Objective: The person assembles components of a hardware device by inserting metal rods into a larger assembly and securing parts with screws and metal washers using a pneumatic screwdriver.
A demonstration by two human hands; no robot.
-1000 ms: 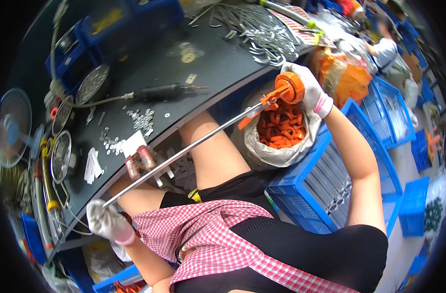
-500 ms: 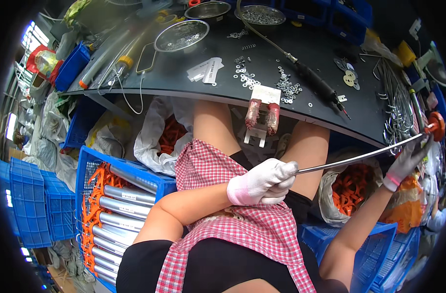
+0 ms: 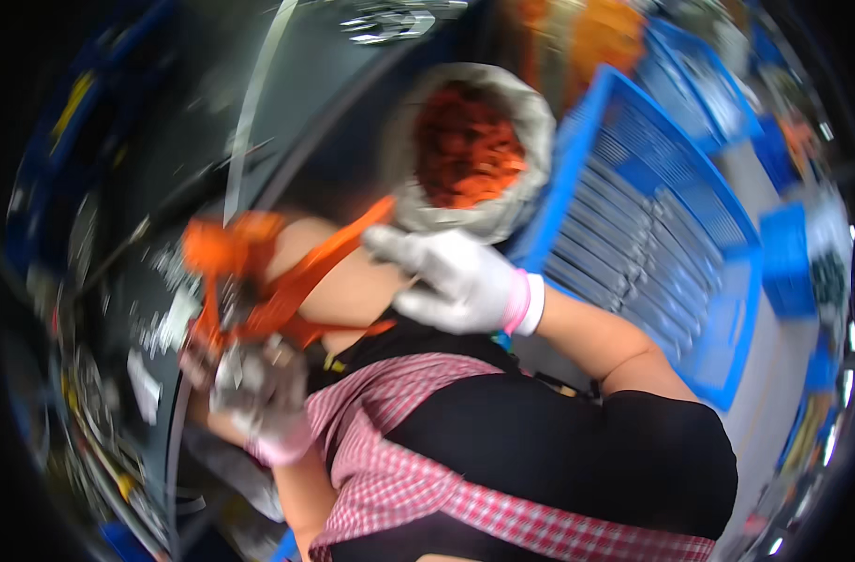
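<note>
My left hand [image 3: 259, 384], in a soiled white glove, is closed round the lower part of an orange piece with several long arms [image 3: 287, 295]. Motion smears the piece, and its join to the hand is partly hidden. A pale thin rod [image 3: 250, 112] runs up from the orange piece over the dark table. My right hand [image 3: 451, 276], gloved white with a pink cuff, is beside one orange arm, thumb and fingers apart. Nothing shows between them; blur hides whether a fingertip touches the arm.
A white sack [image 3: 540, 126] full of orange-red pieces stands beyond my right hand. Right of it is a blue basket [image 3: 751, 281] with metal rods inside. The dark table [image 3: 198, 84] lies to the left, with blurred metal parts. More blue crates stand at far right.
The view has swung to the right and blurred. The rod no longer spans my two hands. My left hand now grips the orange many-armed piece, and my right hand has come in close to it.
</note>
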